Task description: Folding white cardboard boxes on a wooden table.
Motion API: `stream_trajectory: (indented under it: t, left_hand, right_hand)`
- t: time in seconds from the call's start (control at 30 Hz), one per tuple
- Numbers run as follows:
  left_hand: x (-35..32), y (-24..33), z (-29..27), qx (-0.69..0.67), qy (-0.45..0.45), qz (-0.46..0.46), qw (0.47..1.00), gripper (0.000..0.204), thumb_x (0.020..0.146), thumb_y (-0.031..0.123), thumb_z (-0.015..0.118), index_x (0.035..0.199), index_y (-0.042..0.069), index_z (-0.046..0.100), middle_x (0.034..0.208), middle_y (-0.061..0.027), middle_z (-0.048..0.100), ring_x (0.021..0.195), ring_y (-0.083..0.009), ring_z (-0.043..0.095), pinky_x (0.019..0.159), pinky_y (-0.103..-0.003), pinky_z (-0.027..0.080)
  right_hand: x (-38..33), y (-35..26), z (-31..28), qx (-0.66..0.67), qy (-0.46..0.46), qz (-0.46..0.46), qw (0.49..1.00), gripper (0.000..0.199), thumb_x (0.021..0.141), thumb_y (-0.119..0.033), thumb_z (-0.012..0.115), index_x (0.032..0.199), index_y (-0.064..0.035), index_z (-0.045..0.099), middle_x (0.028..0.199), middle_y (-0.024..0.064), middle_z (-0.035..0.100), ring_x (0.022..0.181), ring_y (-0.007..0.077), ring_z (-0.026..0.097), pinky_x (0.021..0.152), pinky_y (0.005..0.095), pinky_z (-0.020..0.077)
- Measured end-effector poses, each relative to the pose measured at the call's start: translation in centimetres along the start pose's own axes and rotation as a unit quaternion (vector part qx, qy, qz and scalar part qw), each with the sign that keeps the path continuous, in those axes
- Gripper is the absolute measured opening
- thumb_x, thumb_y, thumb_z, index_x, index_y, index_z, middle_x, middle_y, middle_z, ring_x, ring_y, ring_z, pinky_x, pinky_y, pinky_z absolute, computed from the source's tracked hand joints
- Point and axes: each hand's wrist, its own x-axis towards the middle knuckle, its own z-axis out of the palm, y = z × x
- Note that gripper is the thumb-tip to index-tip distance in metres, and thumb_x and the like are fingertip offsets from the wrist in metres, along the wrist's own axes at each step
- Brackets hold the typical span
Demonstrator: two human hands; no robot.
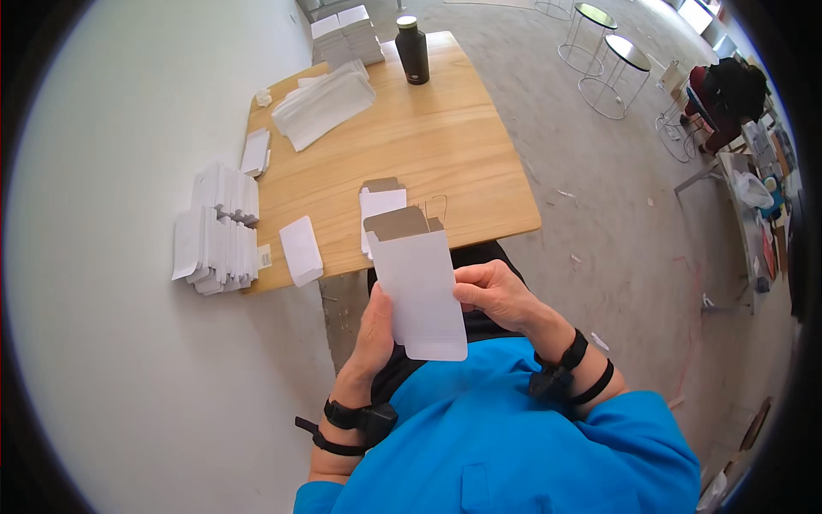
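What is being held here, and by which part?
A white carton, flaps open on top, held by both hands: left hand on its left edge, right hand on its right edge.

Between your left hand (374,330) and right hand (497,295) you hold a flat white cardboard carton (419,287), matt and smooth outside, with raw brown board showing inside its open flap. The pale wooden table (428,146) has a smooth, lightly sheened grain. On it, the stacks of white folded cartons (218,231) look equally matt, while the dark cylindrical bottle (413,51) looks like satin-finished metal. The floor (599,223) is rough grey concrete.
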Motion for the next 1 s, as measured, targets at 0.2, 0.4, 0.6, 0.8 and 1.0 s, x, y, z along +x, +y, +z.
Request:
stream_trajectory:
  t: [0.2, 0.4, 0.6, 0.8, 1.0]
  left_hand:
    - [-1.1, -0.5, 1.1, -0.005, -0.02, 0.101, 0.995, 0.05, 0.107, 0.038, 0.042, 0.139, -0.001, 0.04, 0.126, -0.0104, 0.056, 0.113, -0.0149, 0.054, 0.096, -0.029, 0.043]
    - [-1.6, 0.5, 1.0, 0.179, 0.041, 0.069, 0.981, 0.029, 0.103, 0.02, 0.053, 0.123, 0.0, 0.054, 0.101, -0.0102, 0.067, 0.091, -0.0126, 0.06, 0.083, -0.027, 0.048]
    - [-2.7, 1.2, 0.4, 0.179, -0.047, 0.083, 0.979, 0.03, 0.104, 0.015, 0.05, 0.131, 0.003, 0.055, 0.102, -0.0093, 0.069, 0.089, -0.0113, 0.061, 0.082, -0.027, 0.05]
    - [-3.1, 0.7, 0.3, 0.124, -0.075, 0.025, 0.989, 0.036, 0.104, 0.014, 0.049, 0.139, 0.005, 0.05, 0.108, -0.0081, 0.068, 0.094, -0.012, 0.061, 0.084, -0.028, 0.05]
    - [-3.0, 0.6, -0.2, 0.211, -0.11, -0.018, 0.971, 0.043, 0.101, 0.014, 0.055, 0.142, 0.004, 0.047, 0.111, -0.0119, 0.067, 0.1, -0.0201, 0.064, 0.089, -0.031, 0.049]
  right_hand:
    - [-0.4, -0.9, -0.4, -0.041, -0.002, 0.036, 0.999, 0.028, 0.097, -0.016, 0.065, 0.119, 0.0025, 0.068, 0.104, 0.0086, 0.071, 0.087, 0.0121, 0.067, 0.079, 0.0277, 0.0571]
    - [-1.1, -0.9, 2.1, -0.463, 0.301, -0.361, 0.752, 0.052, 0.07, -0.011, 0.085, 0.115, -0.0045, 0.061, 0.114, 0.0122, 0.062, 0.103, 0.0322, 0.059, 0.086, 0.0387, 0.0487]
    - [-0.3, -2.3, 2.8, -0.514, 0.133, -0.351, 0.771, 0.052, 0.066, -0.015, 0.085, 0.11, -0.0069, 0.058, 0.107, 0.0105, 0.06, 0.1, 0.0301, 0.058, 0.089, 0.0391, 0.0415]
    - [-0.5, -1.8, 2.1, -0.525, 0.073, -0.266, 0.805, 0.038, 0.067, -0.017, 0.085, 0.09, -0.0069, 0.057, 0.089, 0.0076, 0.056, 0.091, 0.0278, 0.056, 0.084, 0.0388, 0.0412]
    - [-0.6, -0.4, 1.8, -0.557, 0.02, -0.154, 0.816, 0.029, 0.073, -0.02, 0.082, 0.081, -0.0041, 0.059, 0.083, 0.0102, 0.062, 0.077, 0.0284, 0.061, 0.069, 0.0384, 0.0463]
